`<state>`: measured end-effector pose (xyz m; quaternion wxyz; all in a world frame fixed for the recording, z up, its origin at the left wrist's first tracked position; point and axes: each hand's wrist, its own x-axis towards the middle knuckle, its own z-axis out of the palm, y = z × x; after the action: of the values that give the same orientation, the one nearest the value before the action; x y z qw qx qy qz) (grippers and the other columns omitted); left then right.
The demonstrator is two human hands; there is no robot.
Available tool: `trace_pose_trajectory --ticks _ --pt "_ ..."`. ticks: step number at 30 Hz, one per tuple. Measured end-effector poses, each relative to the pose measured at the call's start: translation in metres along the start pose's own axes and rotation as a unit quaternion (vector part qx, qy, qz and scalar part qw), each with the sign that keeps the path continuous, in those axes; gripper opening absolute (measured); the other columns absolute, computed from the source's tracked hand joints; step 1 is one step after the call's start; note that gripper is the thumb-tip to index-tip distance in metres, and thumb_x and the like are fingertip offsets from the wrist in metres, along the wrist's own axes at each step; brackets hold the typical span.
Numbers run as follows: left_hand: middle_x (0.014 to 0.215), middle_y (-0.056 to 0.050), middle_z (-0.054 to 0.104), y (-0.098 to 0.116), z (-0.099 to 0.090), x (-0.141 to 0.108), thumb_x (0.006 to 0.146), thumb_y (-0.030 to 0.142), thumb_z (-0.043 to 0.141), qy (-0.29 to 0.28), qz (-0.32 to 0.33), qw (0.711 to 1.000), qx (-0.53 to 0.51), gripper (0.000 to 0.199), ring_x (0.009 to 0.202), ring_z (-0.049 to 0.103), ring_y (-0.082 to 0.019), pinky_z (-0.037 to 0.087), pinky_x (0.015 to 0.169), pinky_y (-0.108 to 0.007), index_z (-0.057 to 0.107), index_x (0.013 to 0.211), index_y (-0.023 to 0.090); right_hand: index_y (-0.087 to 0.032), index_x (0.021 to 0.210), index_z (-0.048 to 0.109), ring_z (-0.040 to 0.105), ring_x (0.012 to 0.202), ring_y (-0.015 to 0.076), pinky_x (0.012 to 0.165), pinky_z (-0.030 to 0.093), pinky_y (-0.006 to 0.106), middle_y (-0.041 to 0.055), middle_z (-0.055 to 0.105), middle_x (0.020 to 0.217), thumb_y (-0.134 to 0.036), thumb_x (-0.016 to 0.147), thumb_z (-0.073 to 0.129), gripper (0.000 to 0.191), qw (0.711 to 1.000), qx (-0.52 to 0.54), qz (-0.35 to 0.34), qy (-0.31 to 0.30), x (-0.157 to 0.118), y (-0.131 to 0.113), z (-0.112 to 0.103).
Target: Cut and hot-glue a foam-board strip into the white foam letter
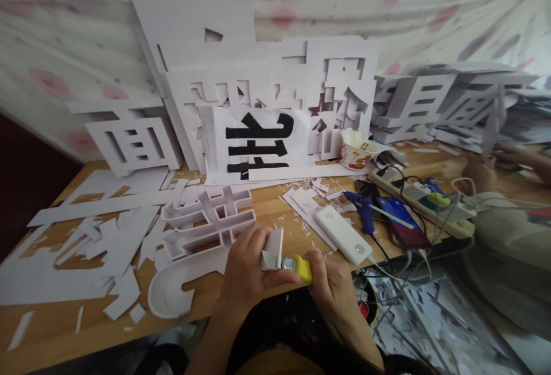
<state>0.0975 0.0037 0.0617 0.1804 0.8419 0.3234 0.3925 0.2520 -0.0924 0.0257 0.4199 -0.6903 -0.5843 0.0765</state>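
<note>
My left hand [246,263] pinches a small white board piece [274,240] near the front edge of the table. My right hand [334,284] grips a yellow utility knife [303,269], its metal blade out and lying against the lower part of that piece. The left thumb rests close beside the blade. Just left of my hands, a white hollow letter form [196,266] with raised side walls lies on its back. Behind it leans a paper sheet [215,145] printed with a black character.
White offcuts [124,294] cover the left of the wooden table [305,246]. To the right are a power bank [342,234], a blue glue gun [365,214], a phone [402,223], a power strip [447,223] and cables. A co-worker's hand [480,174] works at far right.
</note>
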Motion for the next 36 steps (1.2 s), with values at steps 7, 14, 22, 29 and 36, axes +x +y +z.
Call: trace_pose_trajectory --ticks 7,14,22,29,36 --pt "0.079 -0.008 0.068 0.003 -0.001 -0.001 0.075 0.087 0.035 0.035 0.018 0.999 -0.003 0.076 0.071 0.066 -0.023 0.051 0.063 -0.033 0.062 0.091 0.018 -0.019 0.059 0.055 0.047 0.043 0.0114 0.047 0.029 0.027 -0.0001 0.050 0.047 -0.033 0.105 0.027 0.056 0.999 -0.021 -0.034 0.010 0.007 -0.006 -0.006" --pt "0.083 -0.008 0.069 0.001 0.001 -0.003 0.072 0.085 0.043 0.063 0.042 0.997 -0.001 0.074 0.075 0.067 -0.023 0.053 0.067 -0.034 0.059 0.098 0.018 -0.018 0.058 0.059 0.049 0.043 0.0108 0.048 0.030 0.027 0.0011 0.053 0.047 -0.032 0.105 0.027 0.058 0.998 -0.034 -0.043 0.021 0.009 -0.004 -0.008" --pt "0.087 -0.007 0.067 -0.002 0.007 -0.008 0.085 0.070 0.052 0.079 0.041 0.996 -0.003 0.054 0.079 0.067 -0.022 0.053 0.072 -0.034 0.057 0.104 0.020 -0.017 0.063 0.062 0.052 0.047 0.0125 0.050 0.033 0.027 0.0032 0.057 0.052 -0.035 0.105 0.026 0.059 0.998 -0.034 -0.045 0.042 0.014 -0.003 -0.007" --pt "0.087 -0.005 0.068 -0.003 0.011 -0.012 0.091 0.046 0.062 0.131 0.026 0.991 0.003 0.028 0.080 0.067 -0.021 0.052 0.073 -0.032 0.058 0.102 0.021 -0.018 0.058 0.058 0.050 0.046 0.0124 0.049 0.031 0.027 0.0031 0.053 0.050 -0.036 0.105 0.026 0.060 0.997 -0.043 -0.047 0.037 0.025 -0.003 -0.004" --pt "0.073 -0.002 0.065 -0.017 0.010 0.003 0.090 0.039 0.064 0.165 -0.044 0.985 -0.007 0.022 0.071 0.063 -0.017 0.049 0.067 -0.028 0.060 0.080 0.020 -0.019 0.054 0.054 0.044 0.041 0.0117 0.049 0.023 0.028 0.0030 0.051 0.045 -0.040 0.105 0.024 0.062 0.995 -0.096 -0.029 0.018 0.055 -0.009 0.017"
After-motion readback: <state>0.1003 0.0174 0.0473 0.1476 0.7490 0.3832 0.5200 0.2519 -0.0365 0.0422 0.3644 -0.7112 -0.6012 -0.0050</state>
